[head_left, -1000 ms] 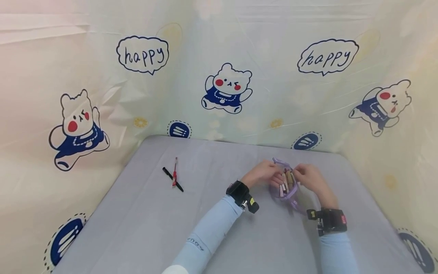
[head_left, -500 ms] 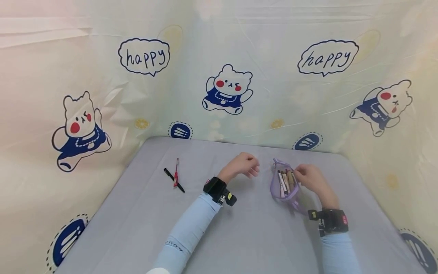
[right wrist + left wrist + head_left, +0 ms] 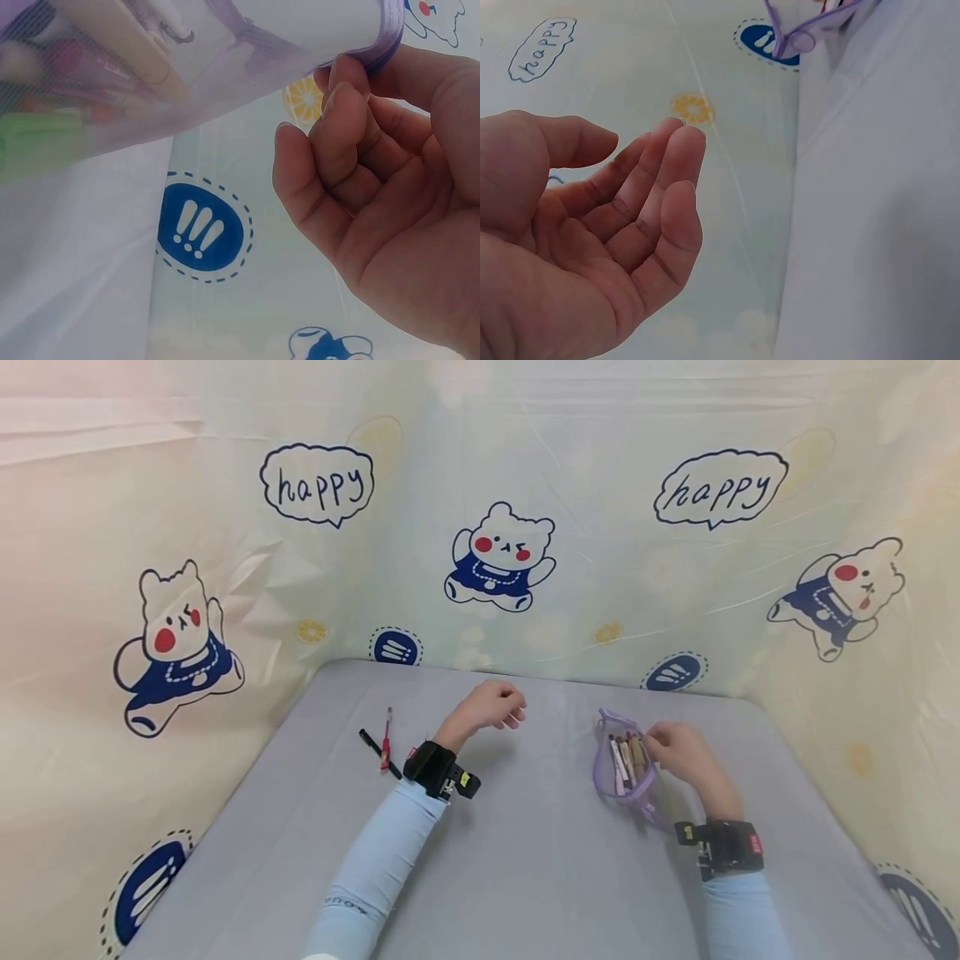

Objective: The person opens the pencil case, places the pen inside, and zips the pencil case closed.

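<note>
A see-through pencil case (image 3: 630, 792) with purple trim stands unzipped on the right part of the table, several pens and markers (image 3: 628, 758) inside. With thumb and fingers my right hand (image 3: 686, 760) pinches the purple edge of its opening; the right wrist view shows the mesh side and a green item (image 3: 41, 139) behind it. My left hand (image 3: 491, 706) hovers over the table left of the case, holding nothing, its fingers loosely bent in the left wrist view. Left of that hand, a red pen (image 3: 386, 747) lies across a black pen (image 3: 371, 743).
A grey cloth covers the table (image 3: 540, 877). Behind and beside it hangs a printed curtain (image 3: 600, 568) with cartoon bears and "happy" bubbles.
My left hand has come away from the pencil case's opening and moved left toward the two pens. The right hand keeps its pinch on the case's edge.
</note>
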Demonstrator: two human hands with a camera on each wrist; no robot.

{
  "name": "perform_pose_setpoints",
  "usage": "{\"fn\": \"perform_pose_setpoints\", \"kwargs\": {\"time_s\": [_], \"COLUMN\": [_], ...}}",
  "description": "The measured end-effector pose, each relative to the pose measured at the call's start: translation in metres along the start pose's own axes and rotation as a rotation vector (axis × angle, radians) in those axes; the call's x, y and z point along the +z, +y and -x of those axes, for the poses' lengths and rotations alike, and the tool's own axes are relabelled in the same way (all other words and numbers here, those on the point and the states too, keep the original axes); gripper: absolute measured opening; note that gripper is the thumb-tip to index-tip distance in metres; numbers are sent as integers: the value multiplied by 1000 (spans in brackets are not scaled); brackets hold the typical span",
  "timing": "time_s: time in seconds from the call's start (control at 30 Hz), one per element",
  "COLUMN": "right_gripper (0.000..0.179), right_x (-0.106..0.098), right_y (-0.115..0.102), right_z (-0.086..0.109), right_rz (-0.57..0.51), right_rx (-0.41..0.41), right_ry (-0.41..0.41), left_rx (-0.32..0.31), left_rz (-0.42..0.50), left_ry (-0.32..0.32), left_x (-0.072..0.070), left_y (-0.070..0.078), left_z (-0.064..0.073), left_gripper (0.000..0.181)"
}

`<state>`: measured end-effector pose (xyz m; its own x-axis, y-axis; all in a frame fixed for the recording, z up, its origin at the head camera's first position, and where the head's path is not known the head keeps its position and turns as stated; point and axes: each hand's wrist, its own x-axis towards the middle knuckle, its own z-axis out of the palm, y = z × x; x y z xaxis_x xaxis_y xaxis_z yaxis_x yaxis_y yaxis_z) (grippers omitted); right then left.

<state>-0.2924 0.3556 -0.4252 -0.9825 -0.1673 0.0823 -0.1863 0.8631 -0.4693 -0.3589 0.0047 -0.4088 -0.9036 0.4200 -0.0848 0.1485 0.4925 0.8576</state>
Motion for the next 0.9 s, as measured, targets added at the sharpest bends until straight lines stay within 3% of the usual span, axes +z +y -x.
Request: {"fn": "perform_pose_setpoints", "kwargs": {"time_s": [0.23, 0.53, 0.9], "right_gripper": [26, 25, 27], "right_x": [-1, -4, -2], "right_y": [1, -1, 4], "right_z": [-2, -2, 1], "right_rz": [-13, -8, 7], "right_rx": [1, -2, 18], "right_ry": [9, 6, -5], "left_rx": [-27, -67, -170], "left_rz": [-44, -174, -249], "left_ry": [44, 121, 158], "left_x": [-33, -72, -100], "left_y": [-8, -33, -60], "left_z": [9, 23, 42], "left_gripper": [29, 31, 34]}}
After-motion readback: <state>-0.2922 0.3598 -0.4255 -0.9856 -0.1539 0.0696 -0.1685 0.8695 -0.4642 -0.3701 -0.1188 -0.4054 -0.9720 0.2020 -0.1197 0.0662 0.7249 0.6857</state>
